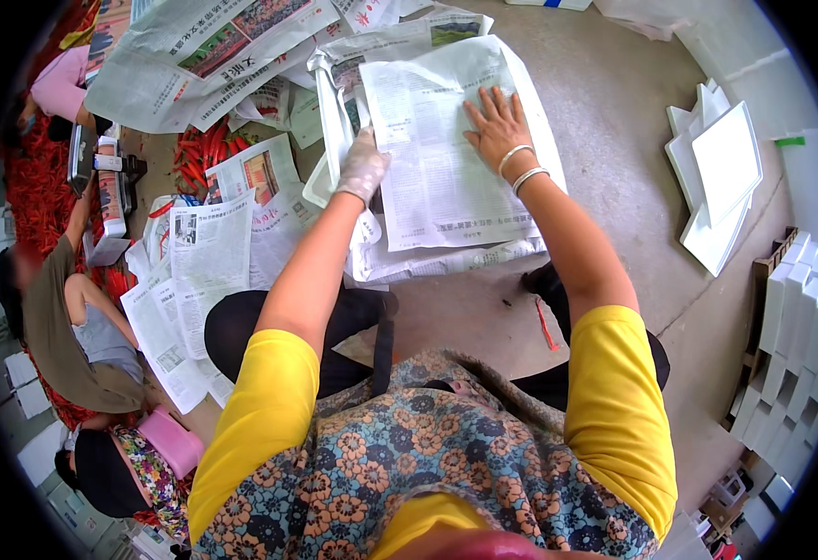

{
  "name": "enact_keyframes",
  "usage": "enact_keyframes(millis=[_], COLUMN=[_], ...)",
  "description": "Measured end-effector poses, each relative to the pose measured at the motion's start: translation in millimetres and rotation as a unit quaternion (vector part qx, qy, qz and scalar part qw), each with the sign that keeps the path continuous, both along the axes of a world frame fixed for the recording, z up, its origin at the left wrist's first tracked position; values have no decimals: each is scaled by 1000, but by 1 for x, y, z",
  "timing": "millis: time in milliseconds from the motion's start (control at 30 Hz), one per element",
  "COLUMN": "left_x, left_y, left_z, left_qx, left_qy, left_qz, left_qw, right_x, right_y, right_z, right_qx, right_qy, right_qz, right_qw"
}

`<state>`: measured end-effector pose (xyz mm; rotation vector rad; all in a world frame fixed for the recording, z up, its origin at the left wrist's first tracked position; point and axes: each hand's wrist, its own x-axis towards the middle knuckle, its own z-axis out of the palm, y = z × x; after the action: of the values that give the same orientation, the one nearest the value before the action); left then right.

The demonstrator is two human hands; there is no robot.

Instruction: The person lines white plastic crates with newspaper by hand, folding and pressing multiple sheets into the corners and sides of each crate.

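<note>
Floral apron cloth [437,429] lay nearest, flanked by the person's yellow sleeves [258,387]. Beyond it, the right hand [500,131] was spread open, palm down on a printed newspaper sheet [437,182], gripping nothing; two pale bracelets [524,168] circled its wrist. The left hand [365,168], in a thin glove, was partly curled at the sheet's left edge; whether it pinched the paper could not be told. That sheet lay across the top of a white box [328,112], just beyond the person's knees.

Around it spread a grey-brown floor [633,140], with one red chili [546,327] near the right foot. Loose newspapers [208,247] covered ground to the left, beside heaped red chilies [37,191], where three co-workers sat or crouched. A pink stool [172,441] stood among them. White panels [726,163] lay piled at right, and white boxes [791,350] were stacked farther out.
</note>
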<state>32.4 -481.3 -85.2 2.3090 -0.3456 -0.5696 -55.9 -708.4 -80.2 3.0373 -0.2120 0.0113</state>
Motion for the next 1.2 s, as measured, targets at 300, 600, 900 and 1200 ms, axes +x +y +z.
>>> enact_keyframes(millis=[300, 600, 900, 1200], left_x=[-12, 15, 28, 1], left_y=[-57, -71, -20, -33], left_z=[-16, 8, -24, -24], left_qx=[335, 224, 168, 339], left_qy=[-597, -263, -89, -178], left_qz=[-212, -110, 53, -249], left_qw=[697, 932, 980, 890], right_x=[14, 27, 58, 63], right_y=[20, 20, 15, 24], right_z=[-21, -10, -77, -92], right_qx=[-178, -24, 185, 168], right_qy=[121, -3, -69, -103], right_qz=[22, 21, -77, 6], right_qw=[976, 1000, 977, 980])
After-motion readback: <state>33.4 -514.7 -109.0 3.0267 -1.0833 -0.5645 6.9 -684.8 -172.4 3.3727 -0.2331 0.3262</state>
